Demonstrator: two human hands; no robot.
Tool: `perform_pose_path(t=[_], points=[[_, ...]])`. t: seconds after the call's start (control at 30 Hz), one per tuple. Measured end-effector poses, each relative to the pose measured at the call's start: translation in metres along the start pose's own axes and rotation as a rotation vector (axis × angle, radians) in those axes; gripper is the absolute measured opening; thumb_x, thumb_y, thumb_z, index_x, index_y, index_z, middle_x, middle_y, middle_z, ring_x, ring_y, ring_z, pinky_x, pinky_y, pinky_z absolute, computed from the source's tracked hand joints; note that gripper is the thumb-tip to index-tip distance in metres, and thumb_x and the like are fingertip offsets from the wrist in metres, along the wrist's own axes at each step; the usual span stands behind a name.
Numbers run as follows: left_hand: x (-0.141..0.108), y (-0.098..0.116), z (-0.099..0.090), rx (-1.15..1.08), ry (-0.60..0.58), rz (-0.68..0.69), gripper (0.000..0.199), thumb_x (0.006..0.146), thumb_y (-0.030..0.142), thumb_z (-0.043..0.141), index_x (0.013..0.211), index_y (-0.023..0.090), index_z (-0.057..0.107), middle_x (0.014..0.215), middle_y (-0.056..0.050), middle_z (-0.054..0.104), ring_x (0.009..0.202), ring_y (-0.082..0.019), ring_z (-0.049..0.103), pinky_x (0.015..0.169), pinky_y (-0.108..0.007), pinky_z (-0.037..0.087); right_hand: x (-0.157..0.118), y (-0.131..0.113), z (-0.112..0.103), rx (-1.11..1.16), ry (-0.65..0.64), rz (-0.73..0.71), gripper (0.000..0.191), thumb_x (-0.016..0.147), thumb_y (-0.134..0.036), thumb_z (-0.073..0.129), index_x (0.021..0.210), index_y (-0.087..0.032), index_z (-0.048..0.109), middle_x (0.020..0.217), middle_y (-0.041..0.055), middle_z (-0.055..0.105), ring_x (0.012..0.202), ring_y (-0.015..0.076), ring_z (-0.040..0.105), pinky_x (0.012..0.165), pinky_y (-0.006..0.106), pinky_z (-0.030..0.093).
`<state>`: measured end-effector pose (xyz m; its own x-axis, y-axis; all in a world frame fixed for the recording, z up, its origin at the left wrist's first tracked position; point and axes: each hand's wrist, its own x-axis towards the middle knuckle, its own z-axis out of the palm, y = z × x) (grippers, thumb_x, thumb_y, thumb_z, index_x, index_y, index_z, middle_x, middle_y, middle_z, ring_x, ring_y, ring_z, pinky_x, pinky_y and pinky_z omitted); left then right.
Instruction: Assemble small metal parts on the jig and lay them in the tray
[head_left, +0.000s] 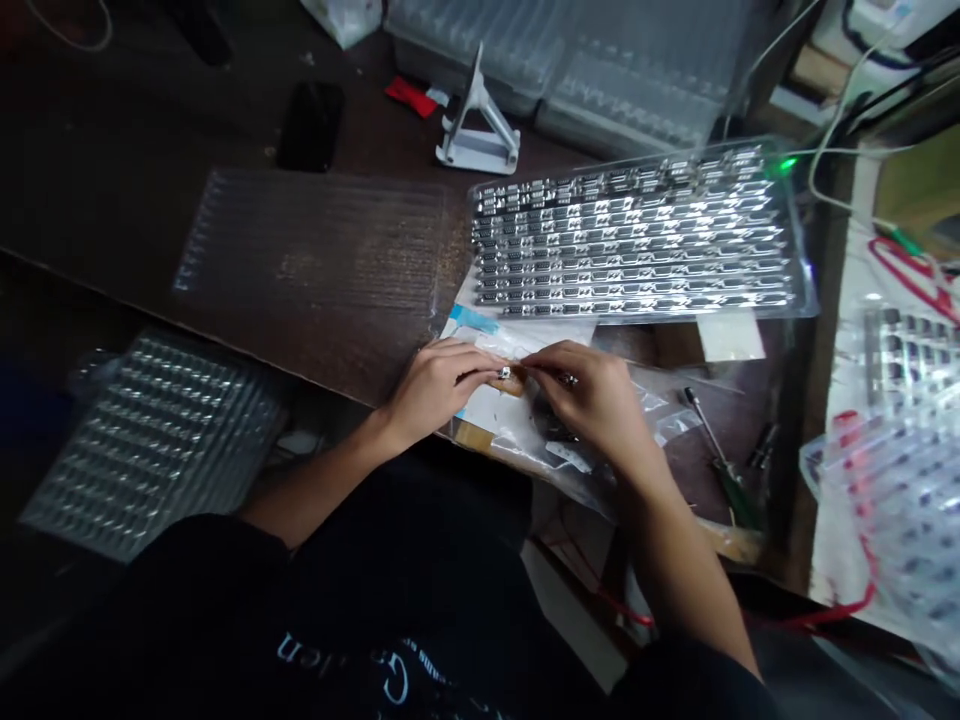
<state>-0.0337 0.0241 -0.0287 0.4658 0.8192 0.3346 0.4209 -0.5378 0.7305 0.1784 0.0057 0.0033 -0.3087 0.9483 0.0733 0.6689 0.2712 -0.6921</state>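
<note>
My left hand (442, 385) pinches a small metal part (505, 373) between thumb and fingertips, above the table's front edge. Close beside it on the right, my right hand (589, 385) has its fingers pressed together; a bit of shiny metal shows at its fingers, too small to name. The fingertips of both hands nearly meet over a small orange-brown piece (511, 384). White paper with a blue strip (474, 319) and clear plastic bags lie under the hands. Just behind them, a clear tray (802, 290) holds rows of shiny metal parts.
An unfilled clear tray (322, 245) lies left on the dark table (315, 350). Behind are a white stand (480, 140), a black phone (311, 125) and stacked trays (630, 75). A green-handled screwdriver (724, 465) lies right. More stacked trays (150, 440) stand lower left.
</note>
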Motion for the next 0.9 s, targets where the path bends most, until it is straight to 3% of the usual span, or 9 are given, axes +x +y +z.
perform_pose_path(t=[0.13, 0.23, 0.33, 0.47, 0.57, 0.67, 0.8, 0.9], points=[[0.001, 0.000, -0.002, -0.058, 0.081, -0.095, 0.012, 0.093, 0.023, 0.064, 0.092, 0.022, 0.076, 0.095, -0.002, 0.078, 0.090, -0.018, 0.072, 0.083, -0.031, 0.053, 0.001, 0.002, 0.010, -0.053, 0.000, -0.004, 0.024, 0.091, -0.014, 0.051, 0.097, -0.020, 0.073, 0.096, 0.0073, 0.075, 0.087, 0.0198, 0.069, 0.081, 0.031, 0.052], [-0.003, -0.001, -0.006, 0.041, 0.162, -0.125, 0.012, 0.093, 0.024, 0.064, 0.093, 0.022, 0.075, 0.095, -0.002, 0.078, 0.090, -0.019, 0.071, 0.085, -0.033, 0.051, -0.001, 0.000, 0.017, -0.038, -0.021, -0.055, 0.023, 0.095, -0.017, 0.050, 0.101, -0.019, 0.072, 0.099, 0.0078, 0.074, 0.088, 0.0193, 0.069, 0.081, 0.030, 0.052], [-0.009, -0.004, -0.012, 0.205, 0.060, -0.096, 0.012, 0.093, 0.024, 0.064, 0.097, 0.023, 0.075, 0.099, -0.001, 0.077, 0.093, -0.021, 0.068, 0.088, -0.036, 0.047, -0.004, -0.007, 0.024, -0.188, -0.059, -0.114, 0.026, 0.098, -0.019, 0.047, 0.110, -0.019, 0.070, 0.102, 0.0099, 0.071, 0.090, 0.0208, 0.067, 0.078, 0.030, 0.052], [-0.012, -0.007, -0.018, 0.242, -0.036, -0.068, 0.016, 0.092, 0.027, 0.066, 0.105, 0.026, 0.073, 0.106, -0.002, 0.076, 0.099, -0.022, 0.067, 0.089, -0.036, 0.044, -0.005, -0.015, 0.027, -0.425, -0.133, -0.141, 0.032, 0.097, -0.012, 0.043, 0.111, -0.019, 0.071, 0.100, 0.0111, 0.070, 0.089, 0.0227, 0.065, 0.075, 0.031, 0.050], [-0.006, -0.003, -0.015, 0.200, 0.045, -0.088, 0.008, 0.090, 0.026, 0.068, 0.096, 0.023, 0.074, 0.097, -0.001, 0.077, 0.092, -0.021, 0.068, 0.086, -0.035, 0.045, -0.006, -0.016, 0.014, -0.306, -0.152, -0.110, 0.032, 0.096, -0.013, 0.045, 0.115, -0.021, 0.070, 0.102, 0.0101, 0.070, 0.086, 0.0211, 0.067, 0.073, 0.030, 0.051], [0.003, 0.008, -0.002, 0.112, 0.111, -0.040, 0.005, 0.089, 0.026, 0.069, 0.090, 0.022, 0.072, 0.093, -0.001, 0.077, 0.090, -0.020, 0.069, 0.085, -0.035, 0.046, -0.014, -0.011, -0.015, -0.178, -0.097, -0.059, 0.026, 0.095, -0.021, 0.053, 0.113, -0.025, 0.071, 0.106, 0.0089, 0.071, 0.090, 0.0221, 0.069, 0.077, 0.033, 0.053], [0.011, 0.018, 0.018, 0.054, 0.048, 0.088, 0.002, 0.087, 0.024, 0.070, 0.087, 0.022, 0.070, 0.088, 0.001, 0.076, 0.087, -0.018, 0.068, 0.087, -0.036, 0.046, -0.029, -0.002, -0.045, -0.359, -0.223, 0.135, 0.013, 0.087, -0.031, 0.066, 0.098, -0.027, 0.072, 0.093, 0.0044, 0.076, 0.075, 0.0242, 0.070, 0.066, 0.036, 0.051], [0.011, 0.018, 0.024, 0.067, 0.062, 0.093, 0.001, 0.087, 0.022, 0.070, 0.087, 0.022, 0.069, 0.088, 0.001, 0.076, 0.086, -0.018, 0.068, 0.087, -0.036, 0.046, -0.033, 0.003, -0.046, -0.482, -0.315, 0.203, 0.009, 0.084, -0.027, 0.069, 0.092, -0.028, 0.072, 0.090, 0.0035, 0.076, 0.075, 0.0266, 0.070, 0.060, 0.036, 0.046]])
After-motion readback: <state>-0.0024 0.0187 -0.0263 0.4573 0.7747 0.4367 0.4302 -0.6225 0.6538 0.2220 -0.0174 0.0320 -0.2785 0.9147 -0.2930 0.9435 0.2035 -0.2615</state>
